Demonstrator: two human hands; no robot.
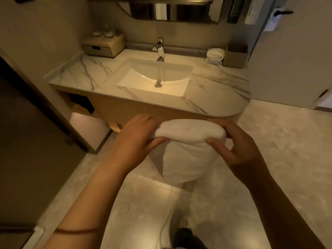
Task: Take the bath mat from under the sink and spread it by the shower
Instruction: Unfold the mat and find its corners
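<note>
A white marble surface with grey lines [215, 90] holds a shiny silver tap [159, 49] at the back. On its left corner sits a light wooden box [104, 44] with clear glasses [104, 32] on top. On the right are rolled white towels [215, 55] just beside a tan open box [235, 57]. A dark-framed mirror [161, 9] hangs above.

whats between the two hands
The bunched white bath mat spans the gap: the left hand grips one end, the right hand the other, a fold hanging below. Seen in the head view.
</note>
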